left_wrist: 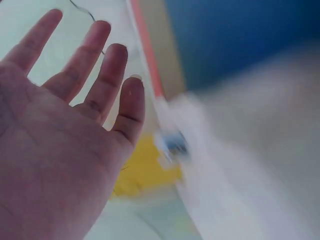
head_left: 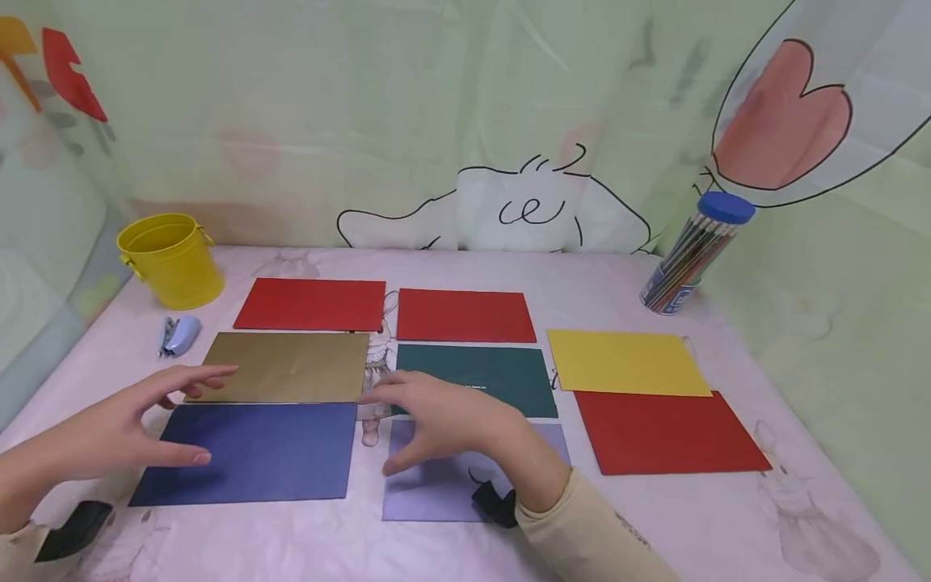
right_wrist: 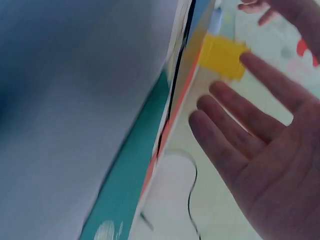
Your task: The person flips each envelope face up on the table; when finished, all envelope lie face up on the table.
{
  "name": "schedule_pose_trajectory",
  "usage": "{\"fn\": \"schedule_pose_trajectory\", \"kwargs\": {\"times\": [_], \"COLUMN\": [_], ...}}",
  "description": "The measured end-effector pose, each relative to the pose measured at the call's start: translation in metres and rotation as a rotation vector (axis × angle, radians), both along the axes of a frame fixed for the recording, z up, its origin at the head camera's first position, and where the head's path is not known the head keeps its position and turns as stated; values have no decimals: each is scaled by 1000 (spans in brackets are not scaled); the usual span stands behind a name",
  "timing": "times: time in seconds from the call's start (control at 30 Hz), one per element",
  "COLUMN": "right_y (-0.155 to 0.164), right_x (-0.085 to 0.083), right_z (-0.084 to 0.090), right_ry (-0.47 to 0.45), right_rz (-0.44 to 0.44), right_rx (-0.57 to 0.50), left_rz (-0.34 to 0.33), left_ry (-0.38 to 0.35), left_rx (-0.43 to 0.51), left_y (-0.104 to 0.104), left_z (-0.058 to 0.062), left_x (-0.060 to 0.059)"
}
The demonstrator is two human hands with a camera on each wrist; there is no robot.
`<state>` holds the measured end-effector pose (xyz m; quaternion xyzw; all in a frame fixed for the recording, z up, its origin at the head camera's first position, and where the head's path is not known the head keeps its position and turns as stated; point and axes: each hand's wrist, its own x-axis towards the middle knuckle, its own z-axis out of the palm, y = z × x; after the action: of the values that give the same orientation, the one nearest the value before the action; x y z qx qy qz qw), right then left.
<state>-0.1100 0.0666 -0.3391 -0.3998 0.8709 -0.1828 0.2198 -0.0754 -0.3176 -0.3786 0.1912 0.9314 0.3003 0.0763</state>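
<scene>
My left hand (head_left: 138,420), fingers spread and holding nothing, hovers over the left edge of a blue card sheet (head_left: 276,453), its fingertips overlapping a gold-brown sheet (head_left: 298,364) behind. My right hand (head_left: 451,416) is over a lavender sheet (head_left: 407,501) and a dark green sheet (head_left: 509,380), thumb apart from the fingers, nothing in its grasp. The left wrist view shows the left palm (left_wrist: 55,150) with fingers extended; in the right wrist view the right fingers (right_wrist: 250,125) are likewise extended. Two red sheets (head_left: 313,303) (head_left: 465,315) lie in the back row.
At right, a yellow sheet (head_left: 625,361) overlaps another red sheet (head_left: 669,436). A yellow bucket (head_left: 170,267) stands at the back left, with a small light-blue stapler (head_left: 179,335) before it. A blue-lidded tube of pencils (head_left: 694,255) stands at the back right, near the curtain (head_left: 407,121).
</scene>
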Motion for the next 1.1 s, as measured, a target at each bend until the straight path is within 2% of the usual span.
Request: {"fn": "schedule_pose_trajectory", "kwargs": {"times": [0.1,0.2,0.3,0.4,0.57,0.7,0.93,1.1], "right_y": [-19,-35,-46,-50,-50,-52,-53,-55], "right_x": [2,1,2,4,8,9,11,11], "right_z": [-6,-11,-16,-19,-22,-23,-27,-30], "right_ry": [15,14,29,22,35,90,176,213], "right_rz": [44,66,68,60,60,68,92,111], "right_rx": [-7,-25,-1,45,99,125,182,174], "left_rz": [50,85,110,95,45,20,-47,-9], "left_ry": [-25,-77,-111,-115,-96,-26,108,51], "left_rx": [-60,-98,-108,-70,-65,-101,-106,-152], "left_y": [-24,-37,-46,-51,-52,-53,-53,-51], "left_z": [-14,-22,-29,-34,-40,-43,-48,-44], "left_x": [12,21,29,33,33,32,34,32]}}
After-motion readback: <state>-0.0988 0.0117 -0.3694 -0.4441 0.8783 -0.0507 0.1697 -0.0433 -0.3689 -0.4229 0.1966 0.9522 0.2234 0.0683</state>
